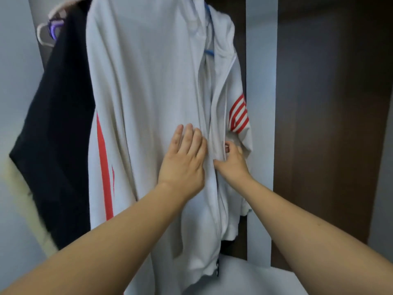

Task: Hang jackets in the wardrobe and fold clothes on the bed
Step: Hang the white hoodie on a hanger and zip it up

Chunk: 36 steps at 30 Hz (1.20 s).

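Observation:
A white zip jacket (148, 92) with red stripes hangs in front of me on a blue hanger (209, 52) inside the wardrobe. My left hand (184, 160) lies flat with straight fingers on the jacket's left front panel, beside the zip. My right hand (232, 161) pinches the edge of the right front panel at the zip line, just below the red-striped patch. A dark jacket (55, 135) hangs to the left on a white hanger (45, 37).
A purple hanger (55, 25) shows behind the dark jacket's shoulder. A white wardrobe post (260, 103) stands right of the white jacket, with a dark brown panel (331, 124) beyond it. A pale wall (14, 81) is at far left.

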### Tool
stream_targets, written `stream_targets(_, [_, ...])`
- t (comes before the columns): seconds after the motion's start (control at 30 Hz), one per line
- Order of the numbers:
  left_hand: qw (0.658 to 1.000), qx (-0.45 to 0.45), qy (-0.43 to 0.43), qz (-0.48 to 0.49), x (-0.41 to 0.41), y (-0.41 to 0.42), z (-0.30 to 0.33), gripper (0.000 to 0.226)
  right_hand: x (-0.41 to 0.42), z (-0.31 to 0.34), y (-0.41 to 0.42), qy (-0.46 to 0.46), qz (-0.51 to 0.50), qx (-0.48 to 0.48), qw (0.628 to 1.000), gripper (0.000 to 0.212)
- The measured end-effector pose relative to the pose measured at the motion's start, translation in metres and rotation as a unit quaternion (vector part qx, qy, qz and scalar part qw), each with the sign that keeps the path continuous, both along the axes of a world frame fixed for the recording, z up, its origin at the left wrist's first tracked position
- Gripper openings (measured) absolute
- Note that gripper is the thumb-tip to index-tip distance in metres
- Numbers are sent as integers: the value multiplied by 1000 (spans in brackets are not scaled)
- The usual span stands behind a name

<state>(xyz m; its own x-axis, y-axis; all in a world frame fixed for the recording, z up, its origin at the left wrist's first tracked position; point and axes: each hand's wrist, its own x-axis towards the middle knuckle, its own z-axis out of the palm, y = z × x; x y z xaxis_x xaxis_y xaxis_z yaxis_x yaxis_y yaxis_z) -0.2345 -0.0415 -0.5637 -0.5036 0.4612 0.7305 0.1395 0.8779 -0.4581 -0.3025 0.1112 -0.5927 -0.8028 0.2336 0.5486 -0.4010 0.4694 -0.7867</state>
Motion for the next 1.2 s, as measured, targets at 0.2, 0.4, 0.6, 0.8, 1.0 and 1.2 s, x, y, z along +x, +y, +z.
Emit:
stream_targets(0.2, [992, -77, -102, 13, 8, 18, -100, 63, 2, -82, 20, -81, -3, -33, 996, 67])
stream_targets(0.4, [964, -43, -264, 0, 11, 44, -188, 36, 9, -170, 36, -178, 31, -29, 983, 51])
stream_targets(0.6, [740, 394, -542, 59, 7, 64, -260, 30, 5, -251, 44, -287, 79, -191, 936, 30])
stream_targets(0.8, [336, 798, -498, -47, -4, 72, -284, 17, -9, -287, 34, -381, 158, -342, 845, 18])
stream_targets(1.0, [274, 895, -345, -74, -16, 79, -287, 8, -17, -280, 29, -335, 224, -448, 798, 12])
stream_targets(1.2, [272, 898, -325, -119, -2, 69, -297, 9, 1, -281, 41, -373, 291, -448, 759, 16])
